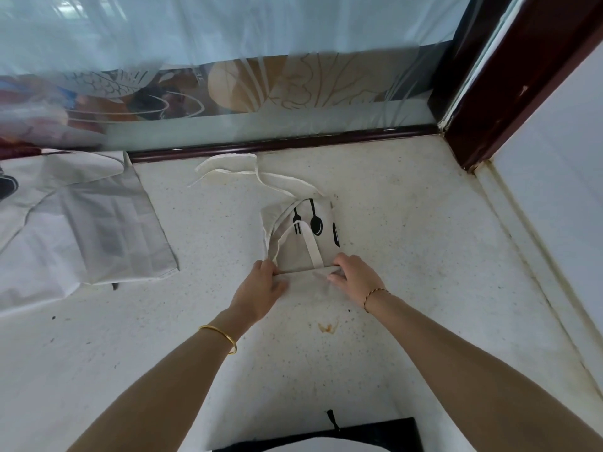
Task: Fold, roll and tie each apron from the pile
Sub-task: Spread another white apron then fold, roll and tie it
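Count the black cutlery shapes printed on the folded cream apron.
3: a fork, a spoon, and a shape cut off at the apron's right edge. Folds may hide others.

A folded apron, cream with black spoon and fork prints, lies on the speckled white counter. At its near edge the left hand and right hand each pinch the cloth, fingers curled over the first turn of a roll. Its ties trail beyond the apron toward the window sill. Left of the apron lies the pile of aprons, well apart. An orange stain marks the counter nearer than the apron.
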### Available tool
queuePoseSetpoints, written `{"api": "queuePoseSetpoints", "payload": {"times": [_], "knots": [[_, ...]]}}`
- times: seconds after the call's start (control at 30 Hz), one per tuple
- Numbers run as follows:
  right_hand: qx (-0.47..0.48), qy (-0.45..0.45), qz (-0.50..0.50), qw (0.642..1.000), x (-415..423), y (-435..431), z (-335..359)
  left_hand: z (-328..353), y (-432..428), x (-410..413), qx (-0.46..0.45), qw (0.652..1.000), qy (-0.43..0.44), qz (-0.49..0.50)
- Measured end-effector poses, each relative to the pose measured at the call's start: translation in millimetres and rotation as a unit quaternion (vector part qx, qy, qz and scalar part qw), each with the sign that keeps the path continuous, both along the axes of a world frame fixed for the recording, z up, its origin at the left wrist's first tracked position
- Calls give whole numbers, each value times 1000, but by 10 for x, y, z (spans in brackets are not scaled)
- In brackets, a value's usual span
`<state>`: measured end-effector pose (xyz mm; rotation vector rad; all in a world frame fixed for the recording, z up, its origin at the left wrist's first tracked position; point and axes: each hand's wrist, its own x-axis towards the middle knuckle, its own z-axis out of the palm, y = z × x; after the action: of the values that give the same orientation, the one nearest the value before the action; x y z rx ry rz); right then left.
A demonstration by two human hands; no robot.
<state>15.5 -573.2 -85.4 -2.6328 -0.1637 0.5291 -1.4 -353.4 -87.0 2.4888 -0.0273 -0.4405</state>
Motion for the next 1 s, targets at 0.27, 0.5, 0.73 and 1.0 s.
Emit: {"api": "queuePoseSetpoints", "payload": {"times": [0.27,0.5,0.73,1.0], "knots": [[-106,-44,-35,993,-32,166,3,-32,9,-74,144,954,-186,-187],[-132,-130,117,976,-87,89,17,-24,45,-4,150,956,-107,-227],[-98,-53,130,985,-51,-12,96,40,103,65,77,979,-99,-161],[-33,-17,20,999,4,-71,141,-27,141,55,-27,999,1,27]]}}
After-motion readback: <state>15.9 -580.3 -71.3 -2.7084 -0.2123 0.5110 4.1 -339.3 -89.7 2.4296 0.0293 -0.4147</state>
